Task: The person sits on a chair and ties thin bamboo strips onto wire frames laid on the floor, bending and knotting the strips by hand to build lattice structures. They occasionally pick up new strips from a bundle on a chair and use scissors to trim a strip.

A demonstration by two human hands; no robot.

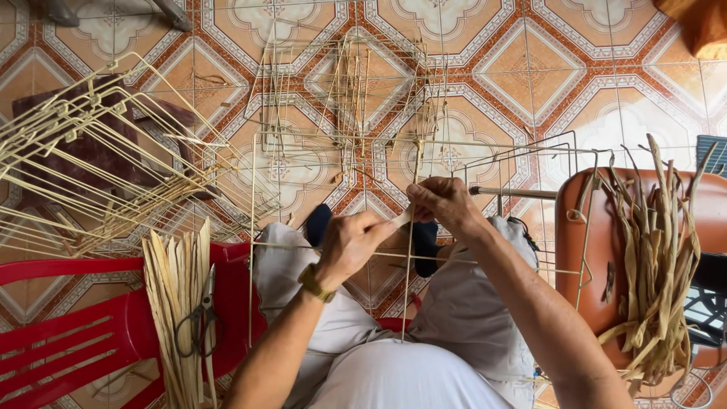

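Head view shows the left hand (350, 244) and the right hand (447, 204) both pinched closed on one pale fibre strip (402, 218) against a rod of the wire frame (413, 250) over the lap, keeping it taut, with scissors (198, 318) at eight o'clock.
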